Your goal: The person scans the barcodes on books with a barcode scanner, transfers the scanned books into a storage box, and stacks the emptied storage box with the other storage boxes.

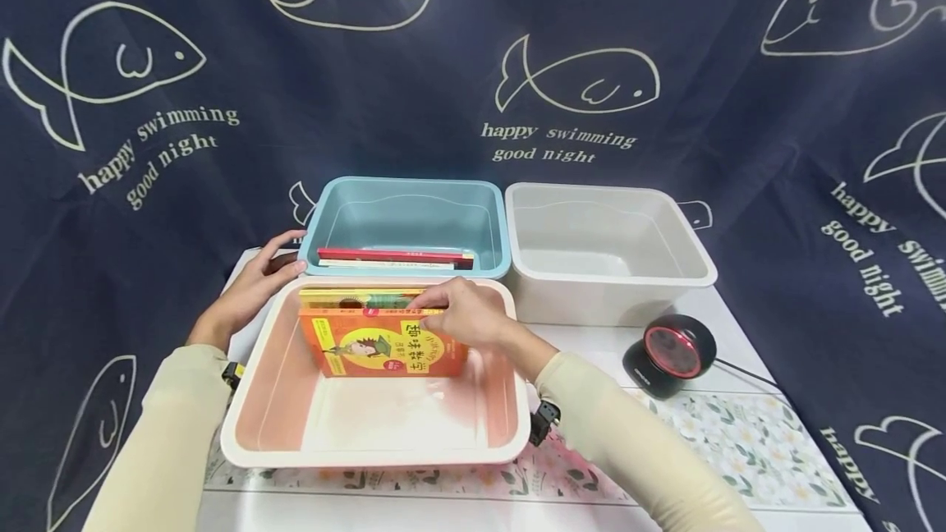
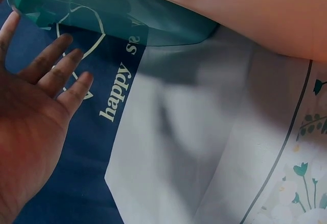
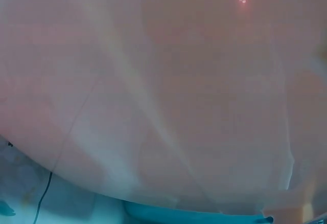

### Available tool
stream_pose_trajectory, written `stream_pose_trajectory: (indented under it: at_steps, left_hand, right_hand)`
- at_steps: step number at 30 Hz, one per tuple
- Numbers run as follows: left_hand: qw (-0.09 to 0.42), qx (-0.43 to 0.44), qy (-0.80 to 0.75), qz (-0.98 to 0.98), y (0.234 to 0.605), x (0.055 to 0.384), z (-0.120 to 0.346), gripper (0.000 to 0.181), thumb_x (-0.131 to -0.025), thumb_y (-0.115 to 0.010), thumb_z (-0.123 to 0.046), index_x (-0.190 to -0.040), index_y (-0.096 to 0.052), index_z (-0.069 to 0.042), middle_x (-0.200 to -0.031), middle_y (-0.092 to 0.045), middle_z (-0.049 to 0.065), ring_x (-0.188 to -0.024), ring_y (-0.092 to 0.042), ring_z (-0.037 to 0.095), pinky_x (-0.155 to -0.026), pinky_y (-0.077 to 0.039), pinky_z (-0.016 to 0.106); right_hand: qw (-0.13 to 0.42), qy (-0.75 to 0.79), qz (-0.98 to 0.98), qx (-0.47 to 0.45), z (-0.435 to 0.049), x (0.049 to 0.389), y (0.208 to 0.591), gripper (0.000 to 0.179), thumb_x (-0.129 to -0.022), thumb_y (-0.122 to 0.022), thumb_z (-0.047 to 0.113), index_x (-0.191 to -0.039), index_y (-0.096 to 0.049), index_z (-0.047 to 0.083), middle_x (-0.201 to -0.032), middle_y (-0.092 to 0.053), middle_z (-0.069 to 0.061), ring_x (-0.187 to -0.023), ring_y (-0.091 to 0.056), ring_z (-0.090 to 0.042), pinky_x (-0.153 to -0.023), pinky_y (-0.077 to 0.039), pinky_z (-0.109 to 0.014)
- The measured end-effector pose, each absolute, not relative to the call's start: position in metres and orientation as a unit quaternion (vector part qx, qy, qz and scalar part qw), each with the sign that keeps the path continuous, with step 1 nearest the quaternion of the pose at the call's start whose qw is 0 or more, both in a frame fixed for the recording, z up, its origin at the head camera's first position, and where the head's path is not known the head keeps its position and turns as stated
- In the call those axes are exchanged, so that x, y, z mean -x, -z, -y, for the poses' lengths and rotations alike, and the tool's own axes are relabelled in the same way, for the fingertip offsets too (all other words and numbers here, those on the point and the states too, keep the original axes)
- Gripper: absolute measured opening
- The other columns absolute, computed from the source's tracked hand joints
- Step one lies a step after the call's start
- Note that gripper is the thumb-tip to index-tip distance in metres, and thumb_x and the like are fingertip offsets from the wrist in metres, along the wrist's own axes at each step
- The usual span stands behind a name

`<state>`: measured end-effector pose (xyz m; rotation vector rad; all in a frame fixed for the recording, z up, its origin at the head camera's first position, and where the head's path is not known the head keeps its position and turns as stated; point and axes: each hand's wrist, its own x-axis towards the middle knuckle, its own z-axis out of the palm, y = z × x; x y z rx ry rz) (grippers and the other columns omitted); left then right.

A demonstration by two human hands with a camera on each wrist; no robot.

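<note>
In the head view, a pink bin stands at the front, holding an orange children's book upright, with a yellow-edged book behind it. My right hand reaches into this bin and pinches the orange book's top edge, right of its middle. Over at the left, the fingers of my left hand touch the front left corner of the blue bin. In the left wrist view, that hand has its fingers spread. Bin wall fills most of the right wrist view.
Inside the blue bin, a red book and a white-edged one lean near the front wall. A white bin stands to its right. A round black device with a red glowing ring and a cable sits at the table's right. Dark fish-print cloth hangs behind.
</note>
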<state>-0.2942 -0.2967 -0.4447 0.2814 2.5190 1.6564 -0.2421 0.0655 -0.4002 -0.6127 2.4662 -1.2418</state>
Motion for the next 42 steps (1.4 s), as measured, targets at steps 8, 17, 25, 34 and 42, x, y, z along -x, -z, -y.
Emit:
stream_pose_trajectory:
  at_steps: [8,17,25,34,42]
  left_hand:
    - [0.053,-0.097,-0.54,-0.834,0.445,0.296,0.296,0.068,-0.103,-0.06,-0.04,-0.16,-0.025,-0.028,-0.151,-0.044,0.022,-0.132,-0.048,0.033,-0.092,-0.051,0.028]
    - [0.061,-0.086,-0.54,-0.835,0.446,0.293,0.299,0.071,-0.103,-0.059,-0.04,-0.161,-0.022,-0.026,-0.153,-0.041,0.024,-0.138,-0.042,0.042,-0.107,-0.037,0.062]
    - [0.049,-0.102,-0.534,-0.838,0.446,0.292,0.301,0.068,-0.103,-0.059,-0.039,-0.16,-0.025,-0.026,-0.15,-0.045,0.02,-0.129,-0.051,0.017,-0.104,-0.046,0.045]
    - [0.033,-0.116,-0.544,-0.83,0.447,0.295,0.302,0.062,-0.104,-0.059,-0.033,-0.159,-0.03,-0.028,-0.148,-0.047,0.023,-0.121,-0.051,0.001,-0.09,-0.047,0.017]
    - [0.04,-0.105,-0.544,-0.831,0.448,0.297,0.302,0.065,-0.104,-0.06,-0.034,-0.159,-0.028,-0.025,-0.148,-0.048,0.023,-0.119,-0.052,0.003,-0.092,-0.049,0.022]
  right_hand:
    - [0.141,0.463,-0.854,0.191,-0.073,0.234,0.395,0.025,-0.089,-0.074,0.008,-0.109,-0.08,0.021,-0.099,-0.075,0.008,-0.082,-0.07,-0.009,-0.072,-0.056,-0.028]
    - [0.12,0.548,-0.8,0.212,-0.082,0.22,0.376,0.027,-0.087,-0.07,0.001,-0.111,-0.078,0.011,-0.092,-0.076,-0.001,-0.073,-0.068,-0.016,-0.062,-0.052,-0.025]
    - [0.1,0.58,-0.778,0.22,-0.094,0.214,0.344,0.027,-0.089,-0.071,-0.002,-0.114,-0.076,0.005,-0.101,-0.075,-0.009,-0.083,-0.073,-0.023,-0.076,-0.06,-0.035]
    - [0.062,0.588,-0.778,0.214,-0.118,0.207,0.3,0.027,-0.089,-0.07,-0.002,-0.113,-0.076,0.006,-0.096,-0.076,-0.008,-0.082,-0.074,-0.027,-0.074,-0.061,-0.038]
    - [0.008,0.58,-0.794,0.184,-0.147,0.197,0.272,0.029,-0.089,-0.074,0.0,-0.117,-0.075,0.006,-0.1,-0.076,-0.01,-0.084,-0.074,-0.028,-0.074,-0.061,-0.037]
